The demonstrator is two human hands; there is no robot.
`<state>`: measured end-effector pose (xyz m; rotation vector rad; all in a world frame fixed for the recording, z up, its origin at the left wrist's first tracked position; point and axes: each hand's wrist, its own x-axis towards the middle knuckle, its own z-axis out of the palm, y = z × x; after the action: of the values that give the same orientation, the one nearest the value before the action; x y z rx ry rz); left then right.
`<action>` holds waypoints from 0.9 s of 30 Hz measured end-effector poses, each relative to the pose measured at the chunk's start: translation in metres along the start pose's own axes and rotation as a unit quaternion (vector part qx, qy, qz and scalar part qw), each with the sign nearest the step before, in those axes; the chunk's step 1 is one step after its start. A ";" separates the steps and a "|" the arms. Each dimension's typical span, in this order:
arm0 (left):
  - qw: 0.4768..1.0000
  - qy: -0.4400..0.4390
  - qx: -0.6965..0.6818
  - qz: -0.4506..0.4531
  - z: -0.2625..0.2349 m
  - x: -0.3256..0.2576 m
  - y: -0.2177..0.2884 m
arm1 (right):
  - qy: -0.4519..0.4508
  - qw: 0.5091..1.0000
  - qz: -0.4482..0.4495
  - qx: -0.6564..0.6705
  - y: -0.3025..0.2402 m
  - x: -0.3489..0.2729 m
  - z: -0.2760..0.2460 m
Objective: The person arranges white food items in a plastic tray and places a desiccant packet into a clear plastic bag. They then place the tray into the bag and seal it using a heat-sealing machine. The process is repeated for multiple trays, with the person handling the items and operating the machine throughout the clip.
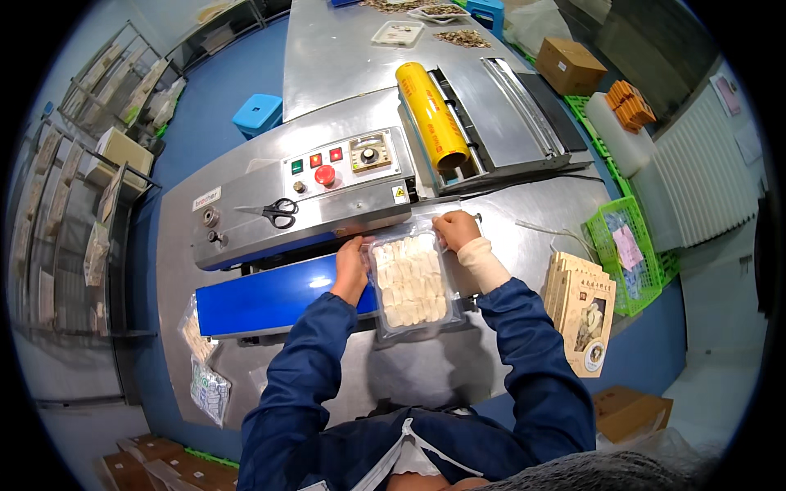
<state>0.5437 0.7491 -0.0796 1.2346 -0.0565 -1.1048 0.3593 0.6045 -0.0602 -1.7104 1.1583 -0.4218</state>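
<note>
Left hand (350,270) fingertips tucked under the left edge of the clear plastic pouch of pale slices (409,282), not visible. Right hand (456,230) fingertips hidden behind the pouch's top corner. Pouch mouth beyond the fingers is lost in glare on the steel band-sealer machine (311,204). Slices too small to identify.

Packing workshop: band sealer (303,196), film roll (431,114), cartons (571,65).

Single fisheye view from the head, looking steeply down, close over both forearms entering from six o'clock. Centred on the steel table (524,221), sealing machine (303,196) toward ten o'clock, film roll (431,114) toward twelve, green basket (626,254) at three. Straight edges bent near the rim; no second view to share with.
</note>
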 end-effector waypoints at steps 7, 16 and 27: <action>0.998 0.042 0.017 0.037 -0.020 -0.011 0.016 | -0.031 0.998 -0.049 0.004 0.003 0.009 0.032; 0.969 0.133 0.013 0.207 -0.156 -0.129 0.034 | -0.006 0.995 -0.072 0.069 -0.042 -0.071 0.017; 0.813 0.558 0.062 0.156 -0.479 -0.286 -0.046 | -0.348 0.928 -0.111 0.070 -0.120 -0.261 0.136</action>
<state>0.6417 1.2943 -0.1601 1.7540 0.5569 0.0324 0.3911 0.9040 0.0408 -1.6638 0.4096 -0.0105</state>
